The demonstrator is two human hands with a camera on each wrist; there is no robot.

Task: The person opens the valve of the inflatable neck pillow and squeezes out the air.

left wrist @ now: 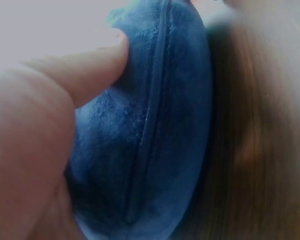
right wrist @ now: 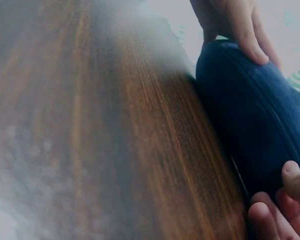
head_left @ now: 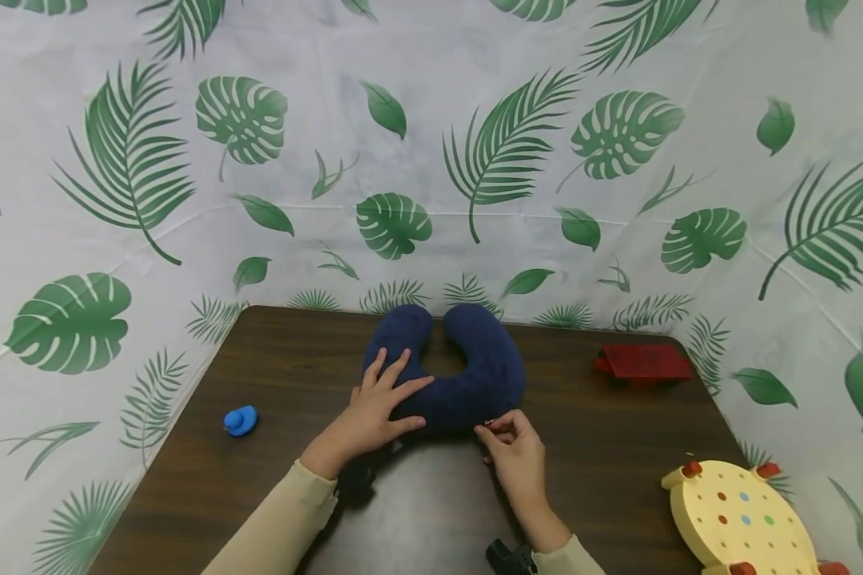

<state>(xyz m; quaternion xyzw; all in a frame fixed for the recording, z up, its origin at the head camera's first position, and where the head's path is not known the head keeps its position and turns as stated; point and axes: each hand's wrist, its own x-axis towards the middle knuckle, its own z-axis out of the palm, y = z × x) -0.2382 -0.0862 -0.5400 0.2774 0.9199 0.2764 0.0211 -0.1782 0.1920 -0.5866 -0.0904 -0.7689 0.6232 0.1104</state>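
A dark blue U-shaped neck pillow (head_left: pixel 467 375) lies on the brown wooden table (head_left: pixel 273 375), its opening toward the back wall. My left hand (head_left: pixel 381 399) presses flat on the pillow's left arm with fingers spread. In the left wrist view a finger (left wrist: pixel 85 70) pushes into the plush pillow (left wrist: pixel 160 130) beside its zipper seam. My right hand (head_left: pixel 507 435) pinches something small at the pillow's front edge, likely the zipper pull. The right wrist view has the pillow (right wrist: pixel 260 120) with the right hand's fingertips (right wrist: pixel 285 200) curled at its lower edge.
A small blue toy (head_left: pixel 240 420) sits at the table's left side. At the back right lies a red object (head_left: pixel 643 363). A yellow round board with coloured dots and red pegs (head_left: pixel 744 519) stands at the front right corner. A leaf-print sheet (head_left: pixel 431 160) surrounds the table.
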